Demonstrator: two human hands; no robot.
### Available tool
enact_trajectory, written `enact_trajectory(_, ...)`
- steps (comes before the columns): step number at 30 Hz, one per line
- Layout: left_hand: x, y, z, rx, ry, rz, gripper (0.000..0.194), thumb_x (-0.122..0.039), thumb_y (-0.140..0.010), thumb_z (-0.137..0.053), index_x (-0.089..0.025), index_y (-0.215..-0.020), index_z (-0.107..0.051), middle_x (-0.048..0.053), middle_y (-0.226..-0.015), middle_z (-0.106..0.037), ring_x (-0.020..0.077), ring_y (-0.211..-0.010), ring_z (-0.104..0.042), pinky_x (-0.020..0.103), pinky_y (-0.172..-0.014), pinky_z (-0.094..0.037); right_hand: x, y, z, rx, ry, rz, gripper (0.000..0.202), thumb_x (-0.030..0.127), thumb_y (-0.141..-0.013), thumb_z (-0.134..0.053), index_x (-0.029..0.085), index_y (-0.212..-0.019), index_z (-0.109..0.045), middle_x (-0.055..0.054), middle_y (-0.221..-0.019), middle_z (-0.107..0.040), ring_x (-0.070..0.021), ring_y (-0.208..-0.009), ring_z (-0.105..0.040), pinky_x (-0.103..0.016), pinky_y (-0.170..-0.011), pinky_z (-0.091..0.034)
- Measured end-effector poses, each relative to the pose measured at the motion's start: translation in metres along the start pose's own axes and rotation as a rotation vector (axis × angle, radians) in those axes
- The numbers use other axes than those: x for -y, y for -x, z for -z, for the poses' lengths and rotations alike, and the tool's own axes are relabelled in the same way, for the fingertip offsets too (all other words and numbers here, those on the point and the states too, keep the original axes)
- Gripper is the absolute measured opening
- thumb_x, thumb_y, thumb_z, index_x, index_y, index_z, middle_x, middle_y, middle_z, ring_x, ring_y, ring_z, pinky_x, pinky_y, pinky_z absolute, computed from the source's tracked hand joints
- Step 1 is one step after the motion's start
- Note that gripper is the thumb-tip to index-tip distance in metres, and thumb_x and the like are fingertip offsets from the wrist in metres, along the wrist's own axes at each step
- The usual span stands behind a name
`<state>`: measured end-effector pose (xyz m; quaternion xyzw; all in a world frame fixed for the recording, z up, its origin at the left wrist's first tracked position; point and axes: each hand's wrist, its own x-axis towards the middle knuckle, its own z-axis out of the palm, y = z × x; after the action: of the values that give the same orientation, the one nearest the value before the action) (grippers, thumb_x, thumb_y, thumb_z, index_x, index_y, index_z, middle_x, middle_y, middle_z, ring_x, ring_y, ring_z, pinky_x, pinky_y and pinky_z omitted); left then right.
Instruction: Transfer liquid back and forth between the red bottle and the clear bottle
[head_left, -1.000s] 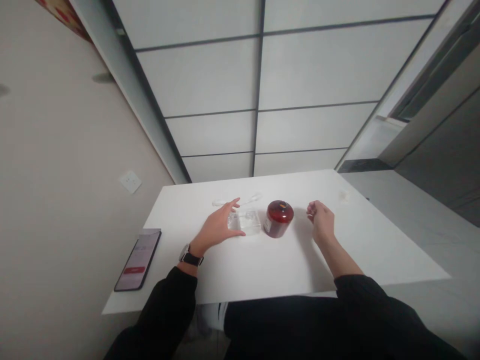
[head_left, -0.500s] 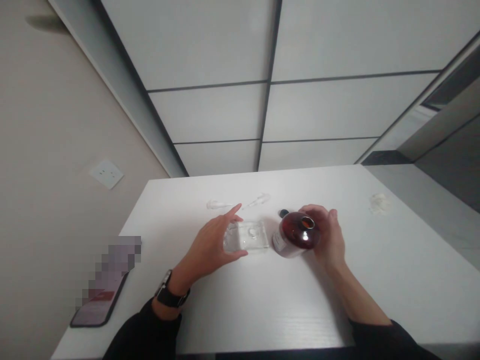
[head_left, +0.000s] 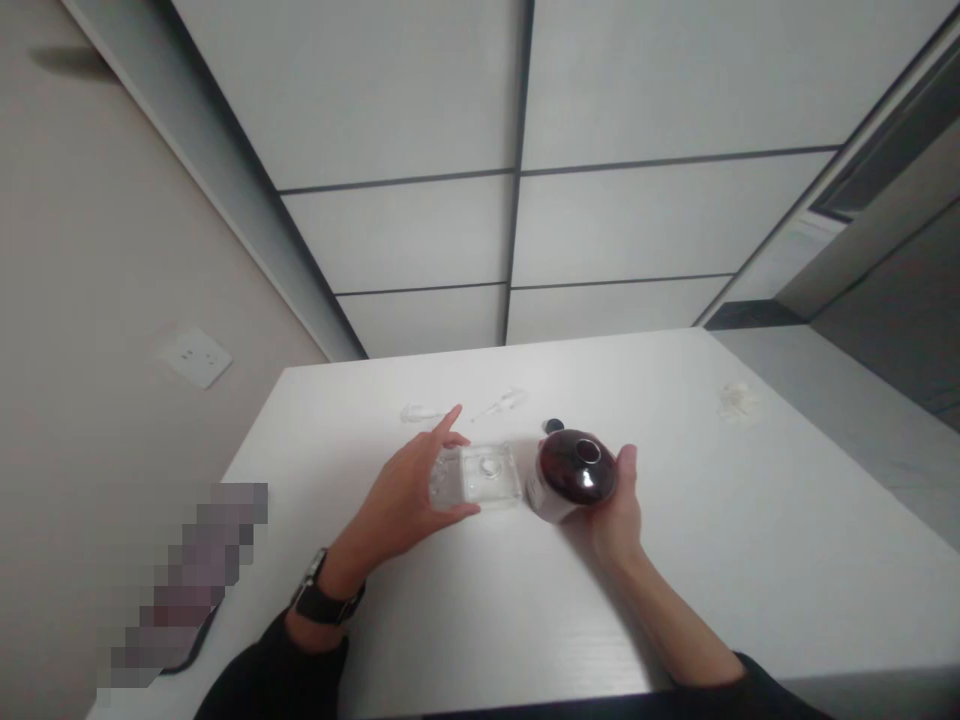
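Observation:
My left hand (head_left: 405, 490) is curled round the left end of a small clear rectangular container (head_left: 491, 475), thumb along the near side and fingers along the far side. A round opening or raised ring shows on its top. Just to the right stands a dark brown bottle (head_left: 574, 475) with a pale label, its round mouth uncapped. My right hand (head_left: 619, 510) grips the bottle from the right, thumb on its side; the other fingers are mostly hidden behind it. Behind the bottle lies a small black cap (head_left: 553, 426).
Two clear plastic droppers, a left dropper (head_left: 421, 412) and a right dropper (head_left: 501, 402), lie beyond the container on the white table (head_left: 480, 620). A crumpled whitish piece (head_left: 739, 401) is at the right. A phone, partly blurred out (head_left: 191, 590), lies at the left edge.
My right hand has closed more snugly round the bottle, its fingers now out of sight behind it. The whole view has shifted slightly; the left hand stays on the container.

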<state>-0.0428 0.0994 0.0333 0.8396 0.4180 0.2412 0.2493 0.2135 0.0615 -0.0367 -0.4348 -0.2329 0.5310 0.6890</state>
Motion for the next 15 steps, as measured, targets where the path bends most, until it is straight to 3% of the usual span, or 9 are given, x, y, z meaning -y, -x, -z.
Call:
enact_trajectory(10, -0.004, -0.001, -0.001, 0.000, -0.016, -0.042, 0.123, -0.026, -0.079, -0.092, -0.039, -0.170, -0.010, 0.007, -0.137, -0.069, 0.0303, -0.124, -0.067, 0.055, -0.112, -0.053, -0.008, 0.009, 0.002, -0.027, 0.031, -0.019, 0.076, 0.093, -0.087, -0.052, 0.024, -0.105, -0.079, -0.010, -0.108, -0.081, -0.0351, -0.115, -0.073, -0.057, -0.107, -0.054)
enact_trajectory(15, -0.004, 0.002, 0.011, -0.002, -0.034, -0.088, 0.137, -0.052, -0.070, -0.099, -0.037, -0.171, -0.008, 0.016, -0.159, -0.055, 0.0398, -0.146, -0.053, 0.066, -0.125, -0.039, -0.006, 0.013, 0.005, 0.017, 0.052, 0.001, 0.073, 0.089, -0.092, -0.049, 0.024, -0.106, -0.079, -0.011, -0.108, -0.080, -0.0350, -0.112, -0.073, -0.057, -0.104, -0.056)
